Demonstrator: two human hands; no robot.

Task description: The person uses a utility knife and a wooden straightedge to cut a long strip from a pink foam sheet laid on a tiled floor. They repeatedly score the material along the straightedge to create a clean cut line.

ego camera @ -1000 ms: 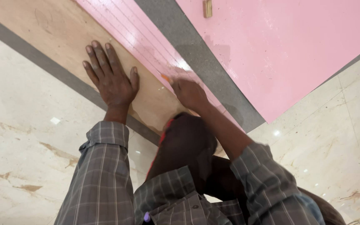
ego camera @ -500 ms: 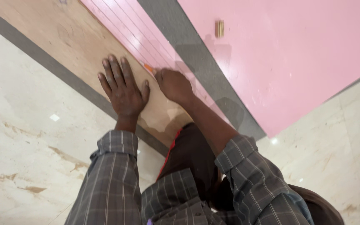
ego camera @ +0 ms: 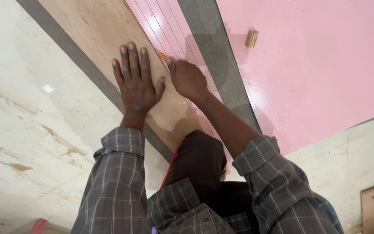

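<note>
A: Nearest the camera, our plaid sleeves point(ego camera: 117, 182) and a bent knee in dark trousers point(ego camera: 198, 162) over the pale marble floor point(ego camera: 31, 130). Beyond them, our 2 hands work on a plywood board point(ego camera: 96, 34) lying on that floor.

B: The left hand point(ego camera: 137, 80) lies flat, fingers spread wide, palm pressing the board and holding nothing. The right hand point(ego camera: 188, 78) is closed around a slim orange tool point(ego camera: 162, 56), probably a pencil or a marker; only its tip shows, touching the seam where the board meets the pink grooved strips point(ego camera: 161, 26).

A: Farther off, a grey band of floor point(ego camera: 213, 56), then a broad pink sheet point(ego camera: 317, 65) with a small wooden block point(ego camera: 251, 38) resting on it, well apart from both hands.

B: The risk, as we judge it: if the left palm eases, the board could slide on the polished marble and the line would wander. The thumb also sits just beside the orange tip, so a slip could catch it.

A: Against half a second ago, both hands appear farther up the board, and the wooden block sits lower and nearer in view; the left palm stays flat.
</note>
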